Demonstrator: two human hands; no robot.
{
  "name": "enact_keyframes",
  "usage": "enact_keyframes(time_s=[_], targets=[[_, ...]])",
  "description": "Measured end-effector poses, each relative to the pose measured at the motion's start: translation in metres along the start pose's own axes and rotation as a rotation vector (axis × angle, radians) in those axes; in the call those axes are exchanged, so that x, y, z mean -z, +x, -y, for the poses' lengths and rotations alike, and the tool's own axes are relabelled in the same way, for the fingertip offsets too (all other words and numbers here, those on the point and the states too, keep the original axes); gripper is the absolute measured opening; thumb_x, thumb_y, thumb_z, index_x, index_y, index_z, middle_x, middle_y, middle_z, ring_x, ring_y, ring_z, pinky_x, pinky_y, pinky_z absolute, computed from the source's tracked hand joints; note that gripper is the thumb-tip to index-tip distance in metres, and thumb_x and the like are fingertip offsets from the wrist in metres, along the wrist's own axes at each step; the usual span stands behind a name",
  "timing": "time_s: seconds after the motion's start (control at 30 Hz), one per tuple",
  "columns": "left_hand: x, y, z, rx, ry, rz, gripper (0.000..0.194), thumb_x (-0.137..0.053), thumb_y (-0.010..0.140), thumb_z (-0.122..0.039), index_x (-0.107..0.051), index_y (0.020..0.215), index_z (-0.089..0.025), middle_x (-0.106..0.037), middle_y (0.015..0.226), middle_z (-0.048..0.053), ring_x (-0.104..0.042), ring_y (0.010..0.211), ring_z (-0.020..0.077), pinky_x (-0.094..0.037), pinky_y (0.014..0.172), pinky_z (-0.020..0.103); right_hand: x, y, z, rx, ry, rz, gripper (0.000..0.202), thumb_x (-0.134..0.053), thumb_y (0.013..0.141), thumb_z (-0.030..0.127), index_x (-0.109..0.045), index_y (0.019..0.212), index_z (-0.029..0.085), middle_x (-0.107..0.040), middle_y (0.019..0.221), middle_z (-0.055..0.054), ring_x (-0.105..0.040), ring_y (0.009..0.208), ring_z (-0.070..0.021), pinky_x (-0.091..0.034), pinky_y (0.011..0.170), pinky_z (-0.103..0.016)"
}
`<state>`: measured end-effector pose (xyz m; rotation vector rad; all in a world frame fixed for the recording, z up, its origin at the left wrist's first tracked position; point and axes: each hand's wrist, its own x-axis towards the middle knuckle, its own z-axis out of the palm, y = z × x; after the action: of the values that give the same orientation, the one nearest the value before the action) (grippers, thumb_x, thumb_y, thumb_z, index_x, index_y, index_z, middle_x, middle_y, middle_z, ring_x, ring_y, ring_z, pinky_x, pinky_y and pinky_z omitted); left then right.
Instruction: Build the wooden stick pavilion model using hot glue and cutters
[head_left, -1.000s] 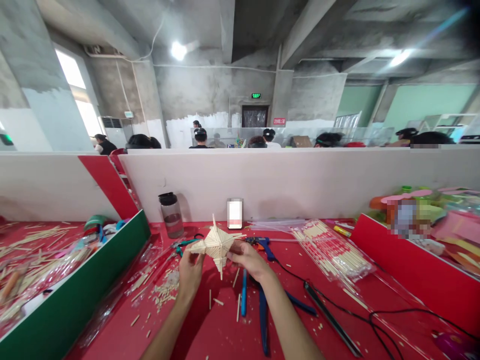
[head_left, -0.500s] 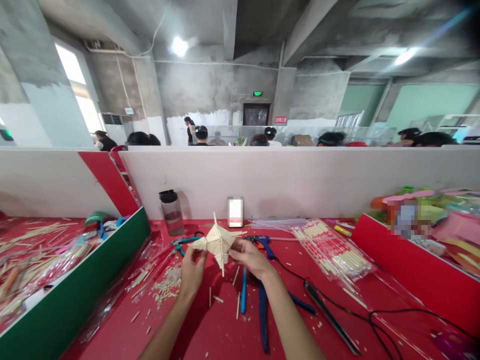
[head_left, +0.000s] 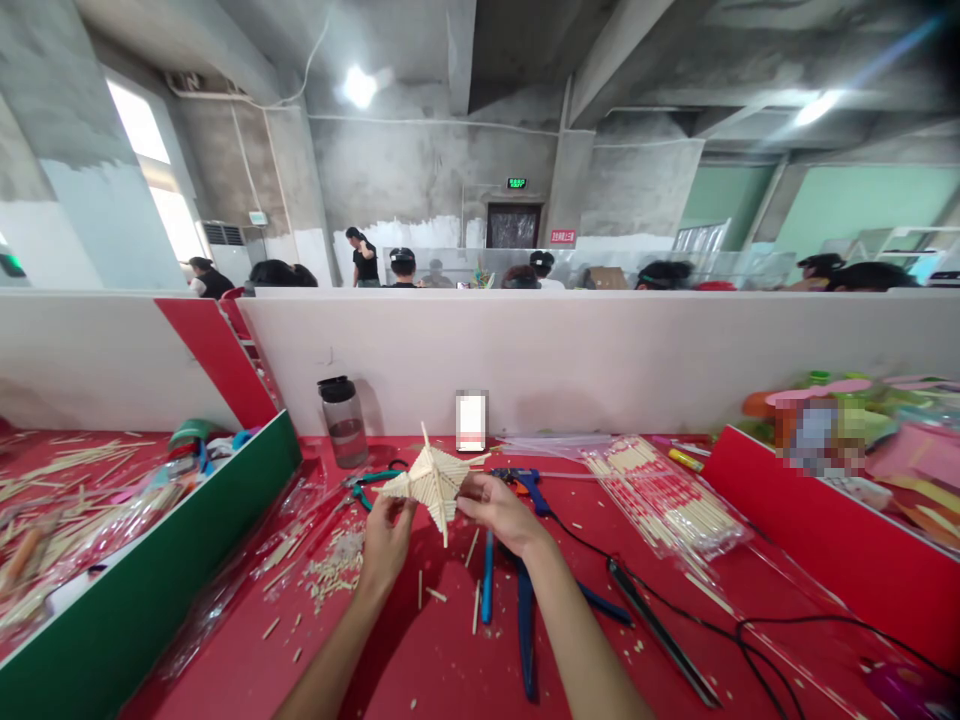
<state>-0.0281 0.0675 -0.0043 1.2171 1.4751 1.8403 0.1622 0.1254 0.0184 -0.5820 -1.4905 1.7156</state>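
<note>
Between my two hands is a pale, star-shaped piece built of thin wooden sticks (head_left: 435, 482), lifted above the red table (head_left: 420, 660). Its points stick out up, down and to both sides. My left hand (head_left: 388, 535) is closed on its lower left point. On the right edge, my right hand (head_left: 496, 508) pinches it with thumb and fingers. Just beyond my right hand lies a blue glue gun (head_left: 529, 490). Teal-handled pliers (head_left: 364, 493) rest behind my left hand. A blue pen-like tool (head_left: 488, 580) and a dark blue-handled cutter (head_left: 527, 630) lie below.
Small stick offcuts (head_left: 334, 570) are scattered at left. A water bottle (head_left: 344, 425) and a phone-like bright screen (head_left: 472, 421) stand by the white partition (head_left: 600, 350). Bagged sticks (head_left: 667, 495) lie at right, near a black cable (head_left: 675, 605). Green (head_left: 172, 550) and red dividers (head_left: 840, 530) flank the table.
The stick star has tilted slightly in my hands, its top point leaning a little left. Both hands keep their grip. In the background a standing person has moved left.
</note>
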Motion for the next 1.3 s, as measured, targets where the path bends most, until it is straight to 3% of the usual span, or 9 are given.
enact_keyframes(time_s=[0.13,0.3,0.43,0.57,1.1,1.3], targets=[[0.000,0.000,0.001,-0.017,0.018,0.009,0.024,-0.076,0.072,-0.042,-0.071,0.080,-0.020,-0.073,0.085,0.006,-0.066,0.085,0.0248,-0.049,0.083,0.034,-0.002,-0.001,0.003,-0.032,0.042,-0.006,0.049,-0.085,0.067,0.044,-0.071,0.108,0.022,-0.072,0.104,-0.006,-0.066,0.085,-0.0191,-0.051,0.069,-0.027],[-0.001,-0.002,0.000,-0.044,0.045,0.028,0.025,-0.073,0.075,-0.043,-0.071,0.080,-0.020,-0.072,0.082,0.006,-0.065,0.080,0.0236,-0.049,0.079,0.032,-0.003,-0.001,0.005,-0.042,0.139,0.008,0.045,-0.087,0.067,0.043,-0.072,0.102,0.020,-0.070,0.084,-0.002,-0.062,0.069,-0.0127,-0.050,0.068,-0.025],[-0.001,-0.004,-0.002,-0.061,0.073,0.037,0.028,-0.071,0.076,-0.046,-0.070,0.078,-0.018,-0.072,0.077,0.006,-0.065,0.075,0.0226,-0.049,0.074,0.031,-0.003,0.000,0.008,-0.040,0.190,-0.004,0.040,-0.086,0.069,0.045,-0.072,0.094,0.017,-0.069,0.080,-0.002,-0.062,0.067,-0.0122,-0.050,0.066,-0.024],[0.000,-0.004,-0.002,-0.087,0.107,0.032,0.032,-0.069,0.078,-0.048,-0.069,0.077,-0.016,-0.070,0.074,0.005,-0.064,0.073,0.0220,-0.049,0.072,0.032,-0.006,0.000,0.011,-0.071,0.196,-0.018,0.046,-0.088,0.065,0.043,-0.072,0.098,0.016,-0.069,0.079,-0.001,-0.061,0.064,-0.0111,-0.048,0.061,-0.023],[0.008,-0.003,-0.002,-0.229,0.213,-0.011,0.027,-0.063,0.086,-0.044,-0.064,0.079,-0.019,-0.061,0.074,0.000,-0.057,0.072,0.0180,-0.047,0.072,0.029,-0.001,0.001,0.001,-0.086,0.205,0.019,0.048,-0.088,0.067,0.042,-0.071,0.105,0.018,-0.070,0.084,-0.001,-0.062,0.066,-0.0101,-0.050,0.064,-0.021],[0.011,-0.001,-0.002,-0.268,0.239,-0.018,0.024,-0.062,0.087,-0.043,-0.065,0.085,-0.019,-0.064,0.082,0.002,-0.060,0.078,0.0199,-0.047,0.074,0.031,-0.004,-0.004,0.009,-0.091,0.181,0.075,0.057,-0.089,0.066,0.035,-0.066,0.117,0.021,-0.071,0.093,-0.003,-0.065,0.075,-0.0131,-0.051,0.066,-0.023]])
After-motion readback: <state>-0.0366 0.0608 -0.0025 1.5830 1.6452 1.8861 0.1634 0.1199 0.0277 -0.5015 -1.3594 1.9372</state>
